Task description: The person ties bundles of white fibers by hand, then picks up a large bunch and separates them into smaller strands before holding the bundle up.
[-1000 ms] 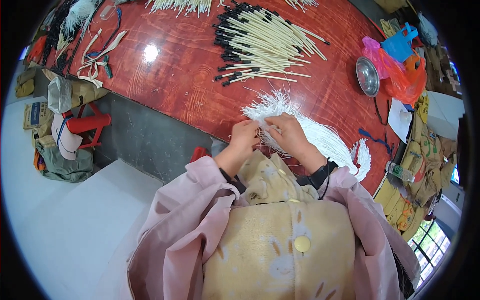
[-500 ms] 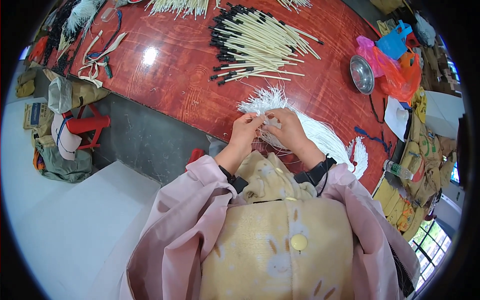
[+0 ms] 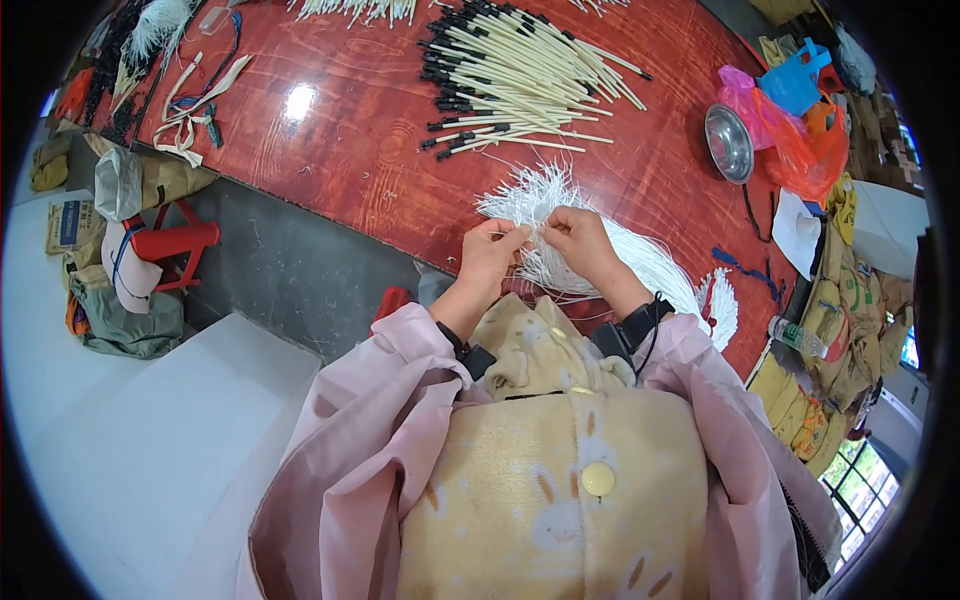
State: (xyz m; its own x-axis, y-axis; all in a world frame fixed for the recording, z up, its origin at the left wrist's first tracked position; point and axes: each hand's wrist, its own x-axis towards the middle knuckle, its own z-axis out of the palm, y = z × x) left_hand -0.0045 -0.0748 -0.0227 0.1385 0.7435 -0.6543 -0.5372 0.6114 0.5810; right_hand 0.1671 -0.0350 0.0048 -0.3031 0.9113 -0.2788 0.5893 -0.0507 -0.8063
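A long bundle of white cords lies across the near edge of the red table, its frayed end fanned out just beyond my fingers. My left hand is closed, thumb and fingertips pinching thin white cord at the bundle's near side. Close by on the right, my right hand also pinches white cord, its fingers bent together. The fingertips of both hands are a short gap apart. Exactly which strands they grip is too fine to make out.
Beyond my hands lies a pile of pale sticks with black ends on the red table. A metal bowl, plastic bags and a bottle are to the right. A red stool stands left.
My right hand has drawn slightly right, away from the left, and the gap between the fingertips has widened. Both hands still pinch the white cord.
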